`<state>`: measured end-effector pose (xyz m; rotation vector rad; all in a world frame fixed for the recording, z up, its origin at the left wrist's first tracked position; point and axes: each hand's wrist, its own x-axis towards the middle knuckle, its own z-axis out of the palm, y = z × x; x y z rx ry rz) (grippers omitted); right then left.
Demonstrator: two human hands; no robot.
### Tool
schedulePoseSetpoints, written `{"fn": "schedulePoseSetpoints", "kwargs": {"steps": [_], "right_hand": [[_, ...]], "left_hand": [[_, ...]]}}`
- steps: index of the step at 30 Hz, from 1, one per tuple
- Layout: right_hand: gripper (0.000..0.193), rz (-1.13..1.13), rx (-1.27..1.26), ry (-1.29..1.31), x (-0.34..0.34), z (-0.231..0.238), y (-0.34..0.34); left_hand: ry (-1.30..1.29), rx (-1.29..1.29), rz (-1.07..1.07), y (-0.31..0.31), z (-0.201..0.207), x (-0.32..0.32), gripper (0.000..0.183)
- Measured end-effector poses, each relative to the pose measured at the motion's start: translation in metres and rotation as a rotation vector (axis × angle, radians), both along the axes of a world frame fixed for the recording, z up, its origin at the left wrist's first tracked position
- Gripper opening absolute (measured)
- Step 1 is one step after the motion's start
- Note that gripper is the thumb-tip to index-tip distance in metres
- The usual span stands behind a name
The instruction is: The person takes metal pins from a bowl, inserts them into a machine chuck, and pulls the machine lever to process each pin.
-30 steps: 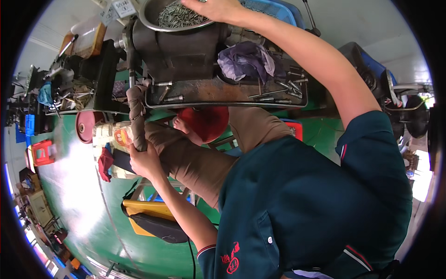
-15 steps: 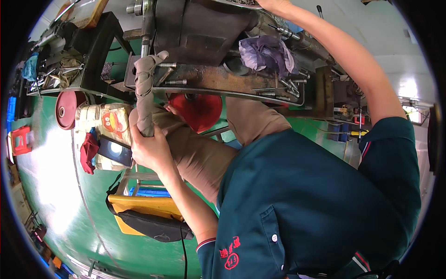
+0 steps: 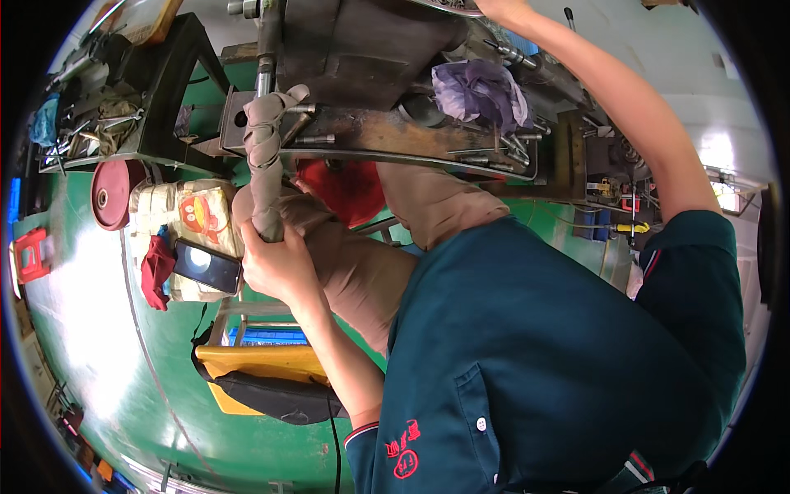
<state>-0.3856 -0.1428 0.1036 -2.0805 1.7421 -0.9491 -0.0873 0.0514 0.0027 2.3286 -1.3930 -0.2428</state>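
Observation:
My left hand [image 3: 284, 262] is closed around the lower end of a lever handle [image 3: 263, 152] wrapped in a grey-brown cloth strip. The handle hangs from a metal shaft [image 3: 264, 78] on the machine, in front of my knee. At the top edge, my right hand [image 3: 504, 10] reaches far forward beside a round tray [image 3: 448, 6] of small metal pieces. Its fingers are cut off by the picture's edge, so what they do is hidden.
A metal shelf [image 3: 387, 154] with bolts, rods and a purple rag [image 3: 481, 95] stands before my knees. To the left are a dark bench [image 3: 164, 123] of tools, a phone [image 3: 207, 265] on a wrapped bundle [image 3: 156, 206], and a yellow stool [image 3: 239, 362] with a black bag [image 3: 280, 397].
The view has shifted a little. My left hand stays on the wrapped handle and sits slightly farther right in the picture. My right hand also appears slightly farther right at the top edge.

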Motion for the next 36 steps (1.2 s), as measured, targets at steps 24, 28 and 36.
{"fn": "schedulePoseSetpoints", "kwargs": {"steps": [24,28,36], "right_hand": [[0.012,-0.027,0.029,-0.057,0.007,0.012,0.009],[0.012,-0.01,-0.01,-0.018,0.01,0.009,0.007],[0.018,-0.068,-0.079,0.048,0.003,0.013,0.014]], "left_hand": [[0.036,-0.078,-0.053,-0.003,0.0,0.0,0.025],[-0.014,-0.096,-0.051,-0.002,-0.002,0.001,0.026],[-0.038,-0.115,-0.094,-0.006,-0.003,-0.003,0.028]]}}
